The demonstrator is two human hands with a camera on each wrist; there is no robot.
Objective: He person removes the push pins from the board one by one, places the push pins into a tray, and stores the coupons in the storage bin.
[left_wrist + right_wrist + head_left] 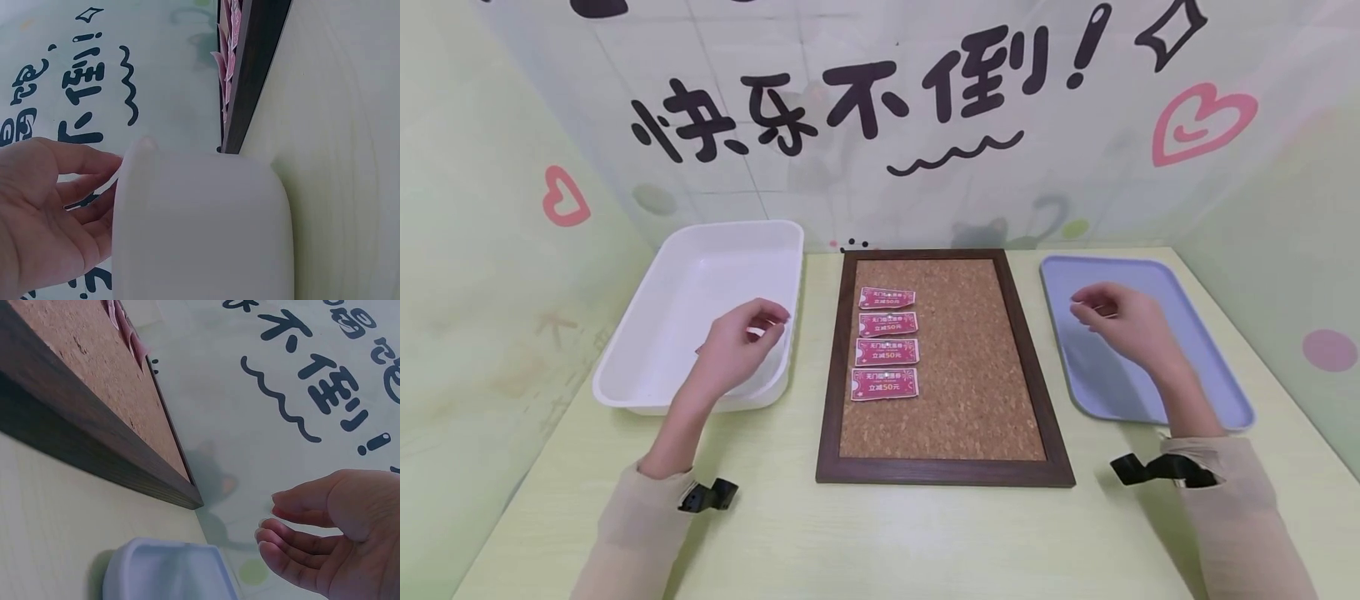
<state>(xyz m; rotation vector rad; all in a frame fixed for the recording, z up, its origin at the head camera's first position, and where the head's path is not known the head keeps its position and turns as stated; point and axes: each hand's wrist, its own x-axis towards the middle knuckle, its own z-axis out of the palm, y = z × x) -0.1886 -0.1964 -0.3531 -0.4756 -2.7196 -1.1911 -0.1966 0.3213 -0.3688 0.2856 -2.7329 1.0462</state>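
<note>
My left hand [741, 346] hovers over the right side of a white plastic bin [647, 367], fingers loosely bent and nothing seen between them. In the left wrist view, the bin's wall [206, 231] hides the fingertips of that hand [56, 212]. A bit of red shows beside the hand, over the bin, mostly covered by it. Above a blue tray [1120, 404] hangs my right hand [1123, 325], loosely curled and empty; the right wrist view shows a gap between the thumb and fingers of this hand [337, 531].
Between bin and tray lies a dark-framed cork board [962, 367]. Several pink coupons [886, 352] run down its left side in a column, a small pin on each. A printed backdrop [850, 192] stands behind the pale table [910, 542].
</note>
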